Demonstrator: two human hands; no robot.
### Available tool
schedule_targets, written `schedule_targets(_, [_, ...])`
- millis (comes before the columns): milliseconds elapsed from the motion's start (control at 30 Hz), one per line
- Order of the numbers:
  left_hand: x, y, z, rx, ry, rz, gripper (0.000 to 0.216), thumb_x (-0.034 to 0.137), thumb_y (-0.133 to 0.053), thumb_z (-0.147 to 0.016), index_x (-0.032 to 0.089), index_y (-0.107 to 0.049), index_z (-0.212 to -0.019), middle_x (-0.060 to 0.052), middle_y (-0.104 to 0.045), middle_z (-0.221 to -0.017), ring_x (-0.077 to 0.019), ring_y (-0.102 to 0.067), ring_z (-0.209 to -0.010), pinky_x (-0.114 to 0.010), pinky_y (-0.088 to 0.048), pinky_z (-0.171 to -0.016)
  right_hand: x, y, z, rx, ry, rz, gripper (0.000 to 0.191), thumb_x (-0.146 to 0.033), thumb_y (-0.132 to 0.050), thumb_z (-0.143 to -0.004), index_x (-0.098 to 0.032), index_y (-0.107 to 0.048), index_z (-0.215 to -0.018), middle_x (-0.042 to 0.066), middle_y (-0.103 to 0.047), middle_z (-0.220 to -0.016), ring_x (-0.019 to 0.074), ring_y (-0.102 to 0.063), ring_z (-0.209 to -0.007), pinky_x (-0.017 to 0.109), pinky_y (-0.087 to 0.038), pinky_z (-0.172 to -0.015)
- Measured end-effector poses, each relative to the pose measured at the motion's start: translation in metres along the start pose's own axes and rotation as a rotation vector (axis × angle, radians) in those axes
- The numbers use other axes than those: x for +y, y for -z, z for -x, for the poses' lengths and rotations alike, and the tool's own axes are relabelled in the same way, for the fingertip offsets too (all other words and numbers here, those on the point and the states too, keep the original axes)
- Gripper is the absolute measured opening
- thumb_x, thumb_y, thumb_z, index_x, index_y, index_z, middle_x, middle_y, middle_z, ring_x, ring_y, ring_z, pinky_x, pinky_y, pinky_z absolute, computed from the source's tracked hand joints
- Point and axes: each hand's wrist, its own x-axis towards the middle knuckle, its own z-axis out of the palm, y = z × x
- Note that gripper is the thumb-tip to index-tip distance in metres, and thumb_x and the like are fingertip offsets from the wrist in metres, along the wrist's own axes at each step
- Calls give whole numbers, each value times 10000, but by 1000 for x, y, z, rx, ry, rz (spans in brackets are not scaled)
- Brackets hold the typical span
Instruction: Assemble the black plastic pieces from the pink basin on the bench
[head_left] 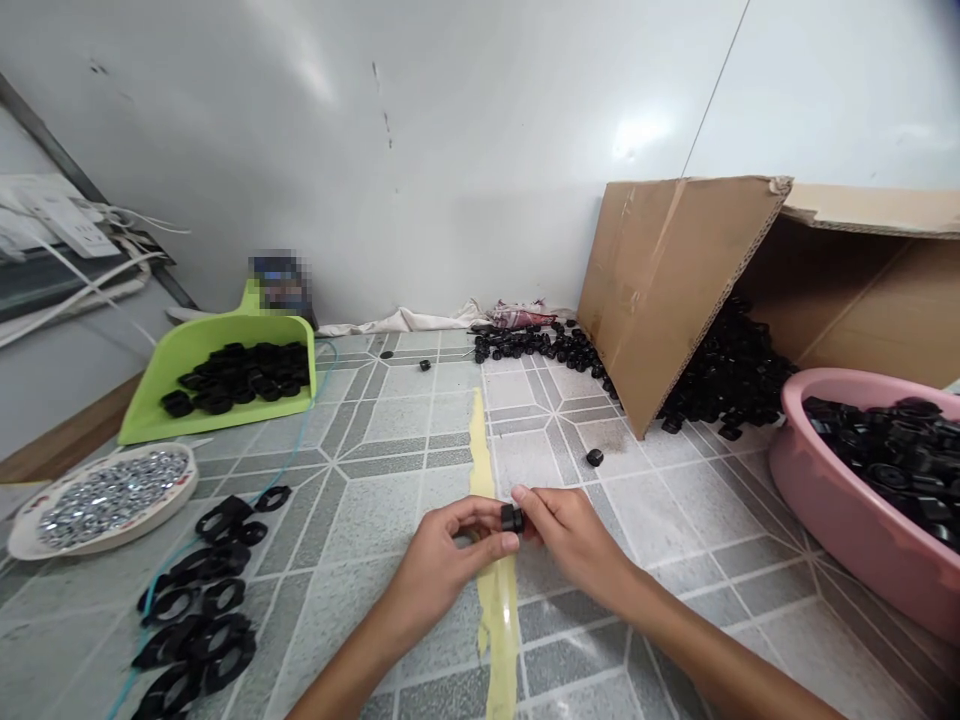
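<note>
A small black plastic part point(512, 518) is held between both hands above the tiled-pattern surface. My left hand point(457, 540) grips it from the left between thumb and fingers. From the right, my right hand point(559, 525) pinches its other side, and the fingertips hide part of it. Under the hands runs a strip of yellow tape point(497, 610). A single loose black part point(595, 457) lies a little beyond my right hand. To the left, several black rings point(225, 640) are heaped along a thin blue cord point(146, 605).
A white dish point(22, 535) of small shiny metal pieces sits left, before a green dustpan point(142, 400) holding black parts. On the right, a tipped cardboard box point(660, 280) spills black parts beside a pink basin point(817, 500) full of them. A power strip point(75, 222) hangs at far left.
</note>
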Motion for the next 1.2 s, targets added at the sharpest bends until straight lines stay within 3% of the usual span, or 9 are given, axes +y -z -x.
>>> schedule_targets(67, [-1,0,-1,2,18,36,303,402,-794,-788,200,-745,-1008,-57,-747,-940,-224,-662,-913,-328,-484,-864,1,6,-4,-14,-42,-138,550,-585,-430,-1008,-173,-614,-695,-11,-536,-588,131,-522,-563,260,-393,-550])
schedule_targets(200, [-1,2,-2,36,36,86,350,410,-812,-761,189,-727,-1018,-61,-744,-936,-215,-660,-881,-316,-488,-828,-3,20,-10,-200,1,-314,349,-500,-725,-857,-198,-662,-1021,28,-646,-907,160,-600,-796,243,-469,-623])
schedule_targets(300, [0,1,-1,-6,17,34,343,402,-825,-742,180,-730,-986,-57,-743,-904,-214,-660,-863,-313,-490,-816,-4,18,-10,-264,-52,-263,319,-483,-682,-894,-168,-663,-841,8,-618,-737,131,-556,-669,238,-430,-601])
schedule_targets(367, [1,0,0,-1,11,15,337,409,-814,-751,177,-728,-980,-57,-744,-894,-217,-665,-858,-319,-494,-813,-3,15,-8,-246,-83,-233,440,-519,-560,-963,-159,-619,-716,-3,-562,-618,120,-516,-585,244,-400,-568])
schedule_targets(533, [0,-2,-1,18,8,18,333,395,-802,-764,183,-732,-1010,-55,-753,-897,-218,-678,-855,-327,-509,-811,-5,13,-7,-276,-64,-251,318,-498,-713,-869,-197,-652,-950,4,-630,-786,136,-565,-663,232,-421,-559])
schedule_targets(700, [-1,-4,-1,25,9,-12,334,364,-831,-738,183,-745,-1006,-60,-760,-922,-217,-673,-872,-329,-508,-834,-3,14,-6,-212,-164,-141,536,-594,-495,-973,-178,-563,-642,-29,-471,-510,110,-460,-486,244,-367,-502])
schedule_targets(867, [0,-4,0,38,5,14,302,358,-816,-759,194,-742,-1001,-45,-750,-904,-206,-674,-855,-309,-515,-798,-4,20,-5,-360,-100,-240,372,-527,-746,-830,-214,-620,-988,-21,-577,-759,132,-562,-646,212,-416,-505])
schedule_targets(1067, [-1,-5,0,35,-6,-23,320,357,-835,-733,180,-743,-983,-44,-741,-870,-207,-672,-844,-318,-512,-810,-1,14,-5,-298,-157,-111,575,-620,-453,-984,-165,-601,-667,-13,-497,-532,111,-484,-498,240,-377,-500])
schedule_targets(1200, [-1,-6,2,49,9,-8,320,371,-825,-742,191,-726,-987,-39,-740,-873,-203,-669,-835,-315,-511,-796,-4,18,-4,-378,-116,-175,374,-577,-594,-933,-204,-611,-956,3,-581,-767,135,-536,-650,220,-420,-517])
